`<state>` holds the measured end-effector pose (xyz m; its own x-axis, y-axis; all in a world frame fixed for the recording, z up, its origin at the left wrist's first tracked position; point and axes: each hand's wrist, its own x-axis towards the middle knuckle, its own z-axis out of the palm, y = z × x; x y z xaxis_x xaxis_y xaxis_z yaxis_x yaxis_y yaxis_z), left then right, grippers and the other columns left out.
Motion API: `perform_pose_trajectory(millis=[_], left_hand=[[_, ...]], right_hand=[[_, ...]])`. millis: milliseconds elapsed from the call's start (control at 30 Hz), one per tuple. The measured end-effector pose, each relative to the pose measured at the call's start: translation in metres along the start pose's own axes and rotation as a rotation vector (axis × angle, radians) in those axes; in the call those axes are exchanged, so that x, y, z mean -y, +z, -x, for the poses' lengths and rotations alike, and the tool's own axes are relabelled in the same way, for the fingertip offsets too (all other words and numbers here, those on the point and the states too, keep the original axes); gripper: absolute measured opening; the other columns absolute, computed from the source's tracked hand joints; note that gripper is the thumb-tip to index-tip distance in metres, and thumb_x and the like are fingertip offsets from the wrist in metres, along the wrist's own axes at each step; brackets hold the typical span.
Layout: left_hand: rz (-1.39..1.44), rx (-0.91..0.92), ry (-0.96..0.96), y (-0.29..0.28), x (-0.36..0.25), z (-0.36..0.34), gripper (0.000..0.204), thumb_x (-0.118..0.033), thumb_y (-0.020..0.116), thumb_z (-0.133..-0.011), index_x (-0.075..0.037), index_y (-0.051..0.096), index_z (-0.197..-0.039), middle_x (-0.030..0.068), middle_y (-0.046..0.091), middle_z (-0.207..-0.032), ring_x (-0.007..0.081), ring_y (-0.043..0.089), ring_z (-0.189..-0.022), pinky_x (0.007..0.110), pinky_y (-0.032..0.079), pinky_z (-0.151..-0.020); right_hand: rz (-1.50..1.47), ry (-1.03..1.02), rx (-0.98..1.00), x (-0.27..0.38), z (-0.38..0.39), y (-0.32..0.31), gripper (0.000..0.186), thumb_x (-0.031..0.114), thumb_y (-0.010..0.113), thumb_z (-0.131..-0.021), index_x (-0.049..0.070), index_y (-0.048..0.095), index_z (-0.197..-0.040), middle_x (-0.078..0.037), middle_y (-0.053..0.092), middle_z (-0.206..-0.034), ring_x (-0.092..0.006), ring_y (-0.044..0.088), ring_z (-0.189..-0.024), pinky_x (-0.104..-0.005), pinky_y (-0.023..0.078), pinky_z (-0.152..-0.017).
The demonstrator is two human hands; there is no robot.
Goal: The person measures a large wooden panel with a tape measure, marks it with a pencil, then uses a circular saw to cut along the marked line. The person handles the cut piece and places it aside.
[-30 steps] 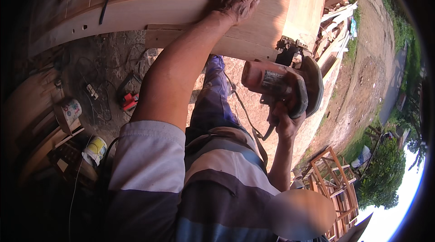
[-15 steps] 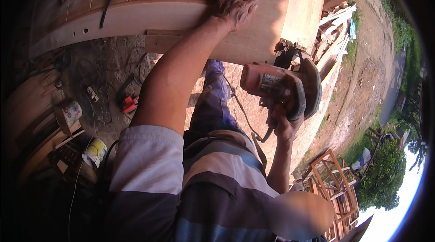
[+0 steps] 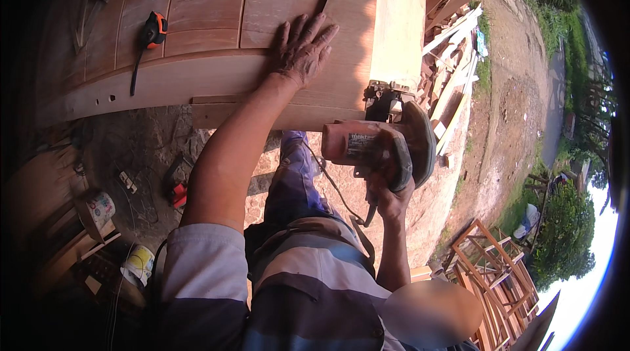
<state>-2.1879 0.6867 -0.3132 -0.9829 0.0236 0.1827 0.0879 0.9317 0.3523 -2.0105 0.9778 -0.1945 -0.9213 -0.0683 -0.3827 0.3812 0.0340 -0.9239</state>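
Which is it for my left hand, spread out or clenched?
Spread: your left hand shows its back, and the fingers stretch out with gaps between them over the wooden panel.

left fingers (image 3: 314,27) lie spread flat while right fingers (image 3: 378,187) curl closed.

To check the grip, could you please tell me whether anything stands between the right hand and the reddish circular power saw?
Nothing visible does: the right hand is closed directly on the saw. The black-and-orange tape measure lies to the left.
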Motion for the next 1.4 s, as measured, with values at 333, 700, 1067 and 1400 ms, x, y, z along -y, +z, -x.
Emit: perform_pose_trajectory(millis=[333,700,1067,1400], left_hand=[[-0.026,0.050,-0.005,-0.020,-0.010,0.008,0.058,-0.032,0.055,-0.100,-0.034,0.042,-0.157,0.0033,0.026,-0.169,0.0350,0.025,-0.154,0.062,0.014,-0.124],[-0.082,0.165,-0.016,-0.037,-0.017,0.012,0.062,-0.030,0.053,-0.101,-0.029,0.036,-0.160,0.0069,0.023,-0.170,0.0356,0.022,-0.155,0.060,0.014,-0.124],[-0.090,0.156,0.002,-0.041,-0.018,0.015,0.062,-0.031,0.052,-0.101,-0.028,0.036,-0.160,0.0081,0.023,-0.170,0.0371,0.022,-0.155,0.061,0.014,-0.124],[-0.053,0.091,0.023,-0.035,-0.017,0.025,0.059,-0.030,0.052,-0.101,-0.029,0.040,-0.158,0.0075,0.025,-0.169,0.0384,0.024,-0.154,0.063,0.014,-0.123]], right_hand=[[0.139,0.011,-0.035,-0.003,-0.001,-0.004,0.027,0.009,0.078,-0.085,0.008,0.059,-0.104,0.005,0.056,-0.088,-0.0075,0.051,-0.080,-0.0261,0.047,-0.074],[0.145,-0.036,-0.042,0.005,-0.015,0.002,0.026,0.015,0.079,-0.085,0.007,0.060,-0.102,0.000,0.061,-0.090,-0.0107,0.055,-0.082,-0.0294,0.049,-0.078],[0.124,-0.040,-0.068,0.008,-0.026,0.007,0.029,0.015,0.078,-0.084,0.006,0.062,-0.106,-0.001,0.062,-0.090,-0.0120,0.057,-0.083,-0.0306,0.050,-0.078],[0.169,-0.134,-0.060,0.020,-0.038,0.011,0.030,0.016,0.077,-0.082,0.005,0.062,-0.105,-0.003,0.063,-0.089,-0.0130,0.058,-0.083,-0.0318,0.051,-0.078]])
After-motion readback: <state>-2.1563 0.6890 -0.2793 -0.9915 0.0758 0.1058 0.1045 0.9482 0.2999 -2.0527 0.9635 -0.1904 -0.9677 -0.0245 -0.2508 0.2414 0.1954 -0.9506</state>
